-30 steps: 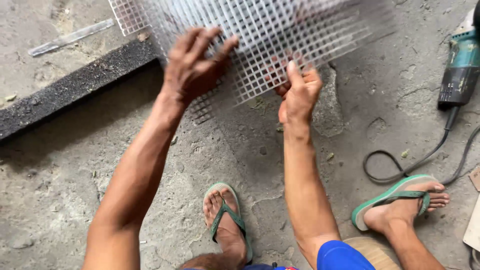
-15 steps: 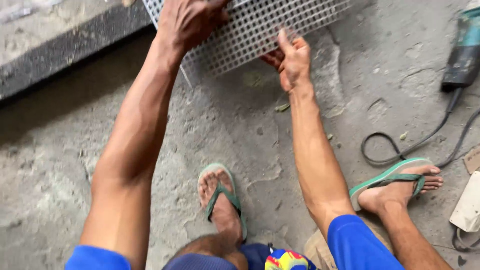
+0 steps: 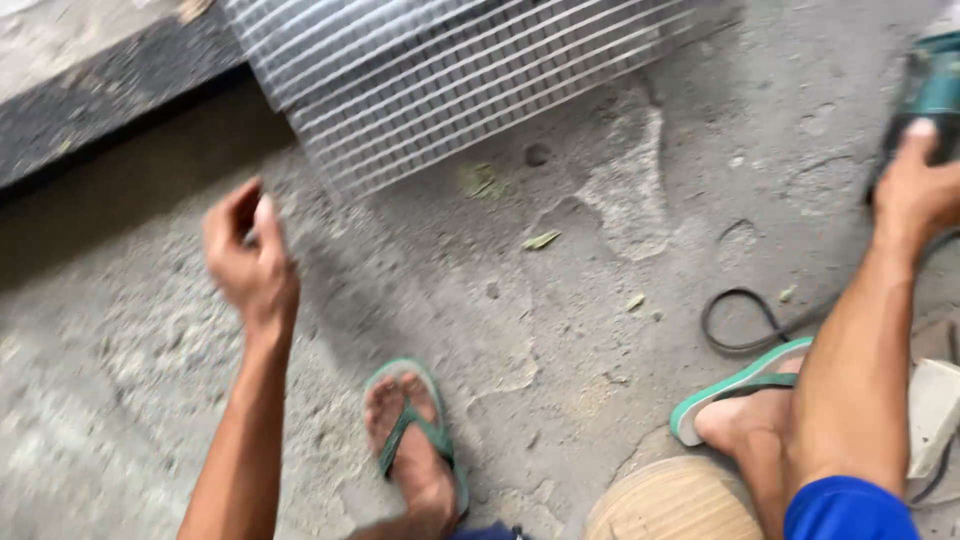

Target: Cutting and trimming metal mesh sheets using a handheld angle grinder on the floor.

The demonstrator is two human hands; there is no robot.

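Wire mesh [image 3: 470, 85] lies ahead; power tool [image 3: 930, 90], seemingly, far right.

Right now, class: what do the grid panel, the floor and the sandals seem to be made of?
Grid panel: probably metal wire mesh, pale grey and slightly shiny; thin crossed strands forming small squares, though motion blur leaves plastic possible.
Floor: bare concrete, matt grey, rough, pitted and patched.
Sandals: likely rubber or foam, matt green soles with green straps.
The right hand touches a teal power tool, apparently plastic-cased.
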